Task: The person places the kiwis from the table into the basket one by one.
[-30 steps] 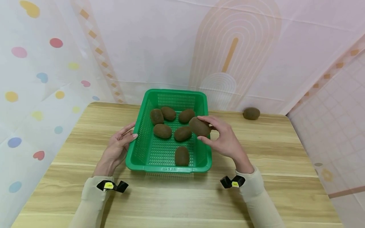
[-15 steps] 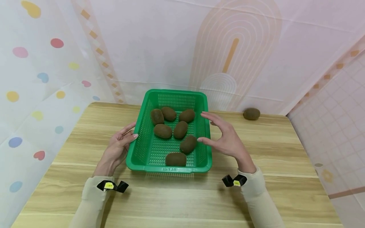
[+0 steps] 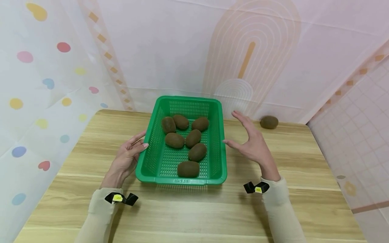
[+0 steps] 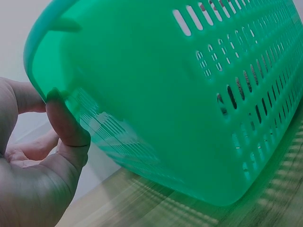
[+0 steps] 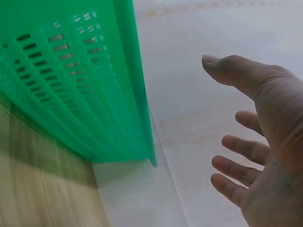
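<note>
A green plastic basket (image 3: 181, 181) stands on the table with several brown kiwis inside; one kiwi (image 3: 188, 169) lies along its front wall and another kiwi (image 3: 197, 152) just behind that. My left hand (image 3: 125, 158) pinches the basket's left rim between thumb and fingers, as the left wrist view shows at the green rim (image 4: 34, 49). To the right of the basket my right hand (image 3: 254, 143) is held with thumb and fingers spread and nothing in it. In the right wrist view its fingers (image 5: 244, 149) are apart from the basket's side wall (image 5: 106, 85).
A single kiwi (image 3: 269, 122) sits at the table's back right edge, beyond my right hand. The wood-grain table (image 3: 304, 175) meets a patterned cloth backdrop (image 3: 170, 50) at the back. Each sleeve cuff carries a black wrist camera.
My right hand has let go of a kiwi inside the basket and drawn back rightward over the rim. Kiwis near the front rolled and settled. The left hand stays at the rim.
</note>
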### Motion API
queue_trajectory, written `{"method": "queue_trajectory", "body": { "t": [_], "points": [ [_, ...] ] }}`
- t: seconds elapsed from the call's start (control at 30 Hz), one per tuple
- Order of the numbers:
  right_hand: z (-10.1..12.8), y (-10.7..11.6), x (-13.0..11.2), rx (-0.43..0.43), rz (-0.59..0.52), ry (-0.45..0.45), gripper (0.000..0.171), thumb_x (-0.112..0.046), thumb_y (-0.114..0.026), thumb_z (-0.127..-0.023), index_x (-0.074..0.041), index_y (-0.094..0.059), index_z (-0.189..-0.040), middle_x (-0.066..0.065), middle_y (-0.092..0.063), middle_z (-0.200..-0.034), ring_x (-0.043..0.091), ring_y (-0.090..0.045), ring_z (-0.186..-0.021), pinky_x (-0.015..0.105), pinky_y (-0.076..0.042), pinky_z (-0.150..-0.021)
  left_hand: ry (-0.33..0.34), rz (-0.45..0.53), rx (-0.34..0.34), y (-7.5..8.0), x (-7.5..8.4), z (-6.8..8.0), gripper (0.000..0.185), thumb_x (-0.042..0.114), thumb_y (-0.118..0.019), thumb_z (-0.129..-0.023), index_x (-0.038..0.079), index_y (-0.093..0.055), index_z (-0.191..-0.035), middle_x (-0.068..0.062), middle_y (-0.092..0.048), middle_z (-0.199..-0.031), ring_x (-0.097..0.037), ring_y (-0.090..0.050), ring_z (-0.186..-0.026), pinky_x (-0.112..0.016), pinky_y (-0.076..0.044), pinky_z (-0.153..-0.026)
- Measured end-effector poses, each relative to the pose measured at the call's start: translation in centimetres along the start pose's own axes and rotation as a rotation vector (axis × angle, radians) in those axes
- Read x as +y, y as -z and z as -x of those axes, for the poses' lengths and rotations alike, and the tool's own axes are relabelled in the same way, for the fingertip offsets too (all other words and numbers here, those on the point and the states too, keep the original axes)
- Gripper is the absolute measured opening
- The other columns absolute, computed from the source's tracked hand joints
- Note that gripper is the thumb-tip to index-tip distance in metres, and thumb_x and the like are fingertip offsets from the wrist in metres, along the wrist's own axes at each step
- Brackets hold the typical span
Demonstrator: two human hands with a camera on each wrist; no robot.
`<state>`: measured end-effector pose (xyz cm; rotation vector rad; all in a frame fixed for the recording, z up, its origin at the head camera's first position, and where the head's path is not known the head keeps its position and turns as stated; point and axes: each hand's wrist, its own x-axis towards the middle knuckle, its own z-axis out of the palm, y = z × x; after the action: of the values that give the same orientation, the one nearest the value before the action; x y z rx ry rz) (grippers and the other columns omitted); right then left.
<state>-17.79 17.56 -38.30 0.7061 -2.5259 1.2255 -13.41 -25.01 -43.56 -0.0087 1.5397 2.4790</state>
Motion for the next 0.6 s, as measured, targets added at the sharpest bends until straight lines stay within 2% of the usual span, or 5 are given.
{"method": "queue_trajectory", "body": {
  "t": [0.23,0.5,0.6],
  "points": [
    [-0.1,1.0,1.4,0.075,0.011,0.014,0.094,-0.017,-0.091,-0.077,-0.017,-0.042,-0.157,0.003,-0.039,-0.165,0.029,-0.033,-0.154,0.060,-0.031,-0.125,0.006,0.004,-0.002,-0.2,0.1,0.1,0.068,-0.003,-0.061,-0.100,0.005,-0.030,-0.160,-0.001,-0.074,-0.109,-0.011,-0.075,-0.095,-0.027,-0.065,-0.084],
    [-0.1,1.6,3.0,0.128,0.023,-0.052,0.098,-0.016,-0.091,-0.077,-0.023,-0.039,-0.159,0.004,-0.035,-0.167,0.033,-0.030,-0.154,0.064,-0.031,-0.122,0.005,0.008,-0.002,-0.2,0.1,0.1,0.068,-0.003,-0.060,-0.101,0.004,-0.029,-0.160,-0.002,-0.073,-0.109,-0.010,-0.075,-0.095,-0.026,-0.064,-0.084],
    [0.1,1.9,3.7,0.155,0.025,-0.076,0.098,-0.014,-0.090,-0.077,-0.020,-0.038,-0.160,0.006,-0.035,-0.167,0.033,-0.031,-0.154,0.065,-0.033,-0.121,0.007,0.000,0.005,-0.3,0.1,0.0,0.068,-0.003,-0.060,-0.101,0.004,-0.029,-0.160,-0.001,-0.074,-0.108,-0.010,-0.074,-0.094,-0.026,-0.065,-0.083]
  ]
}}
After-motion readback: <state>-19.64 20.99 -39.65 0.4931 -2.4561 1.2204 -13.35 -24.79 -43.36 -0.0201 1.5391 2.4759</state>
